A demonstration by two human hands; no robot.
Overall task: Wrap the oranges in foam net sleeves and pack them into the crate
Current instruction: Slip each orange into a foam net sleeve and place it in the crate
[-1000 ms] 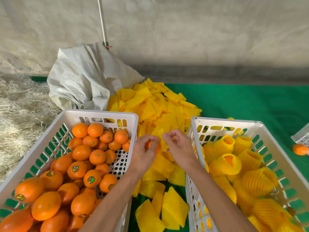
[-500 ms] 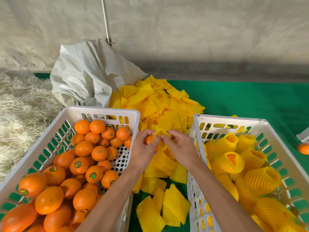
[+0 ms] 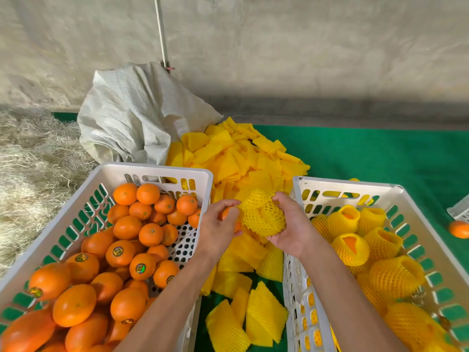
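Left hand (image 3: 220, 226) is curled round an orange (image 3: 226, 214), mostly hidden by the fingers, while the right hand (image 3: 288, 226) grips a foam net sleeve (image 3: 264, 214) stretched open right beside it, guessing so the fruit can slide straight in. This all happens between the two crates, handy since bare oranges sit in the left crate (image 3: 162, 171) and wrapped ones go in the right crate (image 3: 350, 185). Half a second ago the sleeve was just a flat bit pinched between both hands; now it's bunched and opened up, and the hands have drifted slightly apart.
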